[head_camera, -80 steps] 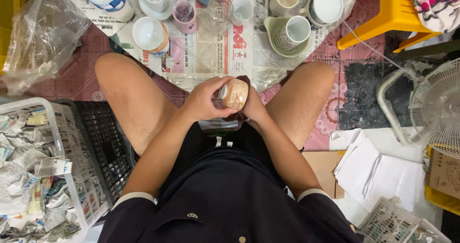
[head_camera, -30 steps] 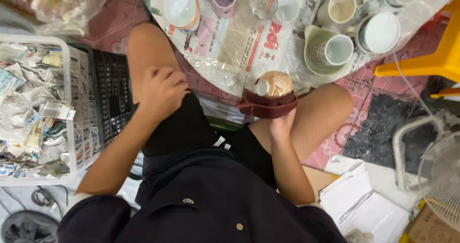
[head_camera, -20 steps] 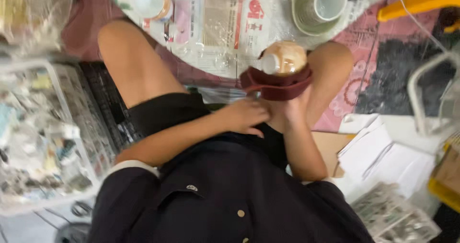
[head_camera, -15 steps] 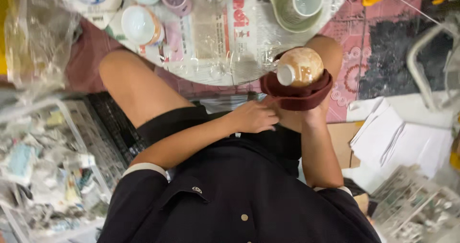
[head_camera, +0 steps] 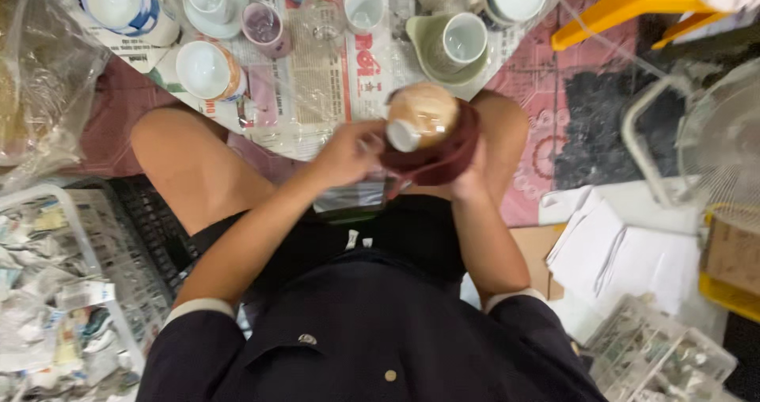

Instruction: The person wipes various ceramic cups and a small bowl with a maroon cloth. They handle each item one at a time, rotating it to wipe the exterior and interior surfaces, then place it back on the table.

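Half a second ago the left hand (head_camera: 342,155) lay low by the lap; now it has come up to the brown ceramic cup (head_camera: 421,115), fingertips pinched at the cup's white rim, with whatever they hold too small to make out. The right hand (head_camera: 467,168) has stayed under the cup, its grip curled closed around a dark red cloth (head_camera: 440,158) that cradles the cup from below. The view has also swung back, so that more of the cups ahead show again.

The cup sits tipped on its side, mouth toward the left hand, held in the air above the right knee, between the lap and the near edge of the newspaper (head_camera: 336,77).

Room to move is tight. Just ahead, the newspaper is crowded with crockery: a green cup on its saucer (head_camera: 455,45), a white bowl (head_camera: 204,71), a pink cup (head_camera: 264,26) and a blue-and-white bowl (head_camera: 119,2). A white wire basket (head_camera: 59,291) full of crumpled paper hems in the left side, beside a black crate (head_camera: 150,228); a stack of white paper (head_camera: 625,251) and a fan (head_camera: 712,148) lie to the right, with a yellow stool (head_camera: 625,6) beyond.

All this rests on a floor with a reddish patterned mat (head_camera: 546,93); a clear plastic bag (head_camera: 39,93) slumps at the far left.
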